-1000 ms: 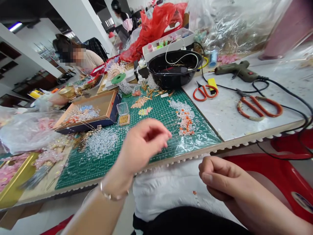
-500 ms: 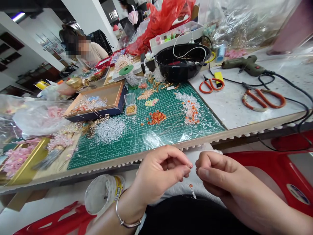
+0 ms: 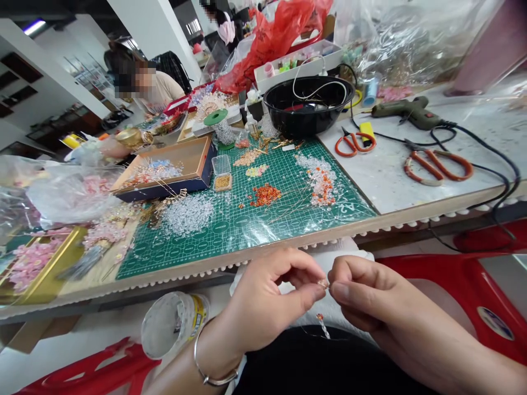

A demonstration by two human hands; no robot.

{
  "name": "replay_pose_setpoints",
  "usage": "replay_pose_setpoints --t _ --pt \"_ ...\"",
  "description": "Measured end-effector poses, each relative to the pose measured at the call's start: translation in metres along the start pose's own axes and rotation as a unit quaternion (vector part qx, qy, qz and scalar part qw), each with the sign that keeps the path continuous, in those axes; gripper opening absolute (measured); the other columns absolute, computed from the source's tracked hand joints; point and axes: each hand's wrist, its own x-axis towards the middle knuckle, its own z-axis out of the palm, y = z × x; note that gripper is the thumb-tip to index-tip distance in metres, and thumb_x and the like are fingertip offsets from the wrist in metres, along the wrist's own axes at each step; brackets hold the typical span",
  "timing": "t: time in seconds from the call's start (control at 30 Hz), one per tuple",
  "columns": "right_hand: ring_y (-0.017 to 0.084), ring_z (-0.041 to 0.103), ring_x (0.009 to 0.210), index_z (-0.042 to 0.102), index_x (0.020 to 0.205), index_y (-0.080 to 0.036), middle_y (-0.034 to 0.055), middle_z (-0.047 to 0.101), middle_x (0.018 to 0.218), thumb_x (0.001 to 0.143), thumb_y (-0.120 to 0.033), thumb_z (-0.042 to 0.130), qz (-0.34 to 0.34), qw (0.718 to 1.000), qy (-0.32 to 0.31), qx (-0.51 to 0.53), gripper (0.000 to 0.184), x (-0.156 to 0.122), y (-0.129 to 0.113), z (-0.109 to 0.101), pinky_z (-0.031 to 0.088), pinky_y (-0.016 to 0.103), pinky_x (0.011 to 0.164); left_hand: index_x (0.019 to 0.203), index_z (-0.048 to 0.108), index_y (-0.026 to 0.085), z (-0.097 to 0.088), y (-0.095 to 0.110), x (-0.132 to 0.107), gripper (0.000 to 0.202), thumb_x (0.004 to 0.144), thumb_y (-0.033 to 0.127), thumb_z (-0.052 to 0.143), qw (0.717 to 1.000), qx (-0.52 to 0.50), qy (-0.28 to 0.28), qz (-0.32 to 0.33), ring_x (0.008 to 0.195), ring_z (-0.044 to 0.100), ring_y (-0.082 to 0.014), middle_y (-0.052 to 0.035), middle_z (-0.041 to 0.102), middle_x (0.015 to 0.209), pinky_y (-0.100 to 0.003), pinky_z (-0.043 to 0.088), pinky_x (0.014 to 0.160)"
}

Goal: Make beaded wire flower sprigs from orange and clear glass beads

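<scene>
My left hand [image 3: 275,299], with a silver bangle at the wrist, pinches a small pale bead [image 3: 323,283] between thumb and forefinger. Right beside it, my right hand [image 3: 370,293] is closed with thumb against forefinger, its tips almost meeting the bead; what it grips is hidden. Below the hands, a short beaded strand [image 3: 323,325] with an orange bead and clear beads shows against my dark clothing, a thin wire near it. Beyond the table edge, orange beads [image 3: 265,195], clear beads [image 3: 187,214] and a mixed clear and orange bunch [image 3: 321,184] lie on the green cutting mat [image 3: 230,236].
Two orange-handled tools, pliers [image 3: 438,164] and a smaller cutter [image 3: 354,142], lie right, near a glue gun [image 3: 411,112]. A black bowl [image 3: 308,118] stands behind the mat. An open box [image 3: 164,184] sits left. A white bucket [image 3: 164,326] is below the table. Another person sits far left.
My hands have come closer together, and the pale bead now shows at my left fingertips. The beaded strand below has shifted slightly down. The view has tilted a little.
</scene>
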Motion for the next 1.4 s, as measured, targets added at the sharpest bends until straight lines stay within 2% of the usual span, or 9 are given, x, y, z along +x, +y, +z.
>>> replay_pose_setpoints --t 0.47,0.6,0.7,0.87,1.03,1.17,1.23,1.3,1.4 --pt "0.009 0.017 0.053 0.058 0.077 -0.020 -0.0090 0.034 0.058 0.075 -0.064 0.077 0.023 0.999 -0.020 -0.041 0.047 0.016 0.006 -0.017 0.014 0.027 0.050 0.096 0.073 0.019 -0.014 0.016 0.023 0.013 0.096 0.018 0.060 0.922 0.332 -0.103 0.173 0.083 0.068 -0.0138 -0.0023 0.076 0.090 -0.026 0.050 0.078" --pt "0.011 0.019 0.055 0.049 0.071 -0.023 -0.0079 0.030 0.060 0.079 -0.048 0.069 0.041 0.999 0.023 -0.001 0.033 0.020 0.002 -0.019 0.017 0.027 0.050 0.092 0.074 0.023 -0.041 0.017 0.073 0.013 0.094 0.021 0.062 0.908 0.387 -0.005 0.157 0.085 0.069 -0.0141 -0.0002 0.076 0.092 -0.026 0.053 0.077" --pt "0.011 0.018 0.055 0.048 0.069 -0.023 -0.0079 0.029 0.059 0.072 -0.042 0.068 0.056 0.997 0.042 0.018 0.027 0.024 -0.001 -0.021 0.016 0.028 0.051 0.102 0.074 0.024 -0.071 0.008 0.128 0.020 0.097 0.024 0.055 0.848 0.516 0.068 0.101 0.094 0.069 -0.0184 -0.0024 0.077 0.100 -0.032 0.054 0.080" --pt "0.011 0.016 0.054 0.041 0.061 -0.023 -0.0083 0.027 0.054 0.066 -0.071 0.074 0.058 0.998 0.035 -0.016 0.058 0.032 -0.007 -0.025 0.014 0.029 0.051 0.096 0.077 0.022 -0.088 -0.019 0.194 0.019 0.093 0.020 0.058 0.817 0.571 -0.006 0.087 0.095 0.069 -0.0227 -0.0041 0.077 0.102 -0.037 0.054 0.081" --pt "0.010 0.016 0.051 0.043 0.062 -0.023 -0.0096 0.026 0.052 0.062 -0.076 0.076 0.073 0.997 0.019 0.003 0.063 0.033 -0.006 -0.028 0.013 0.029 0.050 0.083 0.076 0.018 -0.081 -0.030 0.213 0.019 0.090 0.016 0.058 0.807 0.583 -0.026 0.096 0.089 0.066 -0.0242 -0.0072 0.074 0.092 -0.037 0.052 0.079" --pt "0.010 0.017 0.052 0.045 0.064 -0.022 -0.0094 0.027 0.053 0.071 -0.065 0.076 0.052 0.998 0.010 0.019 0.054 0.032 -0.002 -0.033 0.014 0.028 0.050 0.086 0.073 0.018 -0.076 -0.014 0.194 0.019 0.093 0.019 0.054 0.826 0.552 0.021 0.112 0.088 0.065 -0.0214 -0.0068 0.072 0.091 -0.035 0.051 0.079" --pt "0.010 0.017 0.053 0.045 0.064 -0.022 -0.0093 0.028 0.054 0.074 -0.058 0.077 0.036 0.999 0.015 0.036 0.049 0.031 -0.001 -0.034 0.014 0.027 0.049 0.099 0.069 0.020 -0.065 -0.004 0.167 0.018 0.097 0.026 0.052 0.873 0.470 0.062 0.110 0.079 0.063 -0.0152 -0.0042 0.071 0.090 -0.028 0.051 0.071" --pt "0.010 0.017 0.052 0.046 0.063 -0.022 -0.0092 0.028 0.054 0.076 -0.052 0.078 0.019 0.998 0.019 0.053 0.046 0.029 0.000 -0.034 0.014 0.027 0.049 0.096 0.067 0.021 -0.048 0.001 0.131 0.012 0.094 0.030 0.061 0.976 0.190 0.092 0.051 0.057 0.054 -0.0084 -0.0009 0.068 0.079 -0.021 0.043 0.050" --pt "0.009 0.017 0.051 0.048 0.060 -0.021 -0.0091 0.027 0.052 0.075 -0.047 0.078 0.007 0.997 0.014 0.076 0.043 0.024 0.001 -0.030 0.015 0.027 0.047 0.084 0.067 0.018 -0.017 -0.003 0.076 0.009 0.087 0.026 0.070 0.985 -0.138 0.033 -0.095 0.050 0.048 -0.0039 -0.0011 0.067 0.076 -0.014 0.028 0.039"
